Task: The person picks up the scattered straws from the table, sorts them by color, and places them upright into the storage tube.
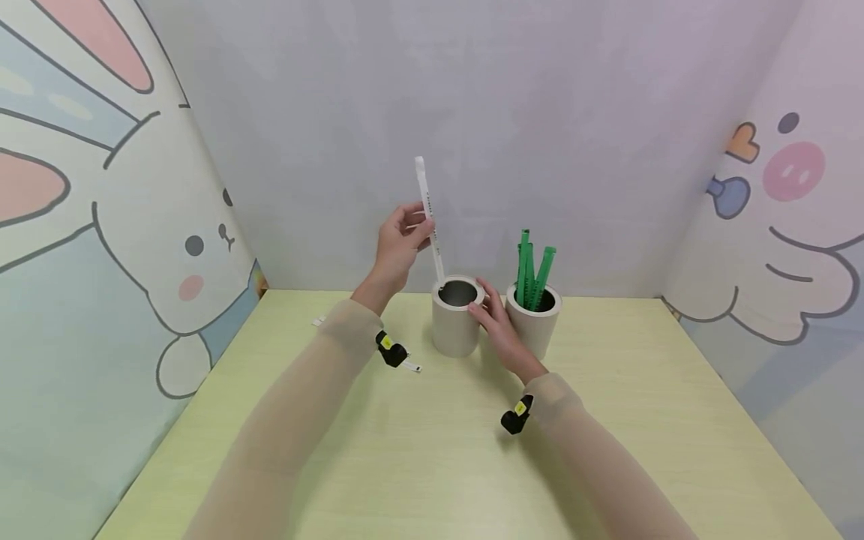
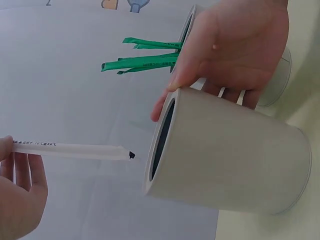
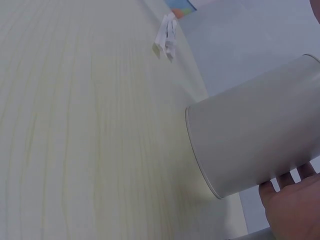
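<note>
My left hand pinches a white paper-wrapped straw with small dark print, held nearly upright. In the left wrist view, the straw's dark lower tip stands just short of a light grey cylindrical cup's mouth. My right hand holds that cup from its right side, thumb at the rim and other fingers partly hidden behind. The cup stands upright on the table, and its visible inside is dark. Close by on the right is a second similar cup with several green wrapped straws standing in it.
More white wrapped straws lie on the pale wooden table, partly hidden behind my left forearm in the head view. A grey-white backdrop rises behind the cups. Side panels with cartoon animals flank the table.
</note>
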`<state>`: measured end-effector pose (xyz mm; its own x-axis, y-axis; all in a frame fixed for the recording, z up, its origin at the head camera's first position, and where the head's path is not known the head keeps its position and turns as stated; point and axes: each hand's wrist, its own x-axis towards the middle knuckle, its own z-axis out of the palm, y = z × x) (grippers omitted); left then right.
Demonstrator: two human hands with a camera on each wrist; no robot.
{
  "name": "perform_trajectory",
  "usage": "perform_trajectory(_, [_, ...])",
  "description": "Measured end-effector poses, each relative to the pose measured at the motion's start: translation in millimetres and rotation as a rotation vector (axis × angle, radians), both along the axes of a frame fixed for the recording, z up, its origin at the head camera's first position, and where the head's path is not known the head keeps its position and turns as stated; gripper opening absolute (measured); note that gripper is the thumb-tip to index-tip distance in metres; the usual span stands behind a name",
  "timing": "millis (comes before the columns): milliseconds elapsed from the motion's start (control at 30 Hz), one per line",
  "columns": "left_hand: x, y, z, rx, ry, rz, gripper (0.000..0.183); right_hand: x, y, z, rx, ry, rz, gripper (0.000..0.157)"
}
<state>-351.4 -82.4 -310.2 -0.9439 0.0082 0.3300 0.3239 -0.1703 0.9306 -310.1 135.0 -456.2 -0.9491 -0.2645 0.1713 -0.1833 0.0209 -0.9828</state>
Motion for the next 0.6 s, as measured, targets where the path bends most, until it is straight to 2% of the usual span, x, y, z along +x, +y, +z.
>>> perform_trajectory(267, [0.2,20,-25.8,-0.061,-0.028,-0.005,0.033,-1.2,1,-1.7,0.009,-0.015,0.01,0.07])
perform_trajectory(600, [-0.2,21,-58.8,-0.125,-0.071,-0.029,0.034,-1.2,1,-2.7,0.01,-0.009,-0.018,0.066])
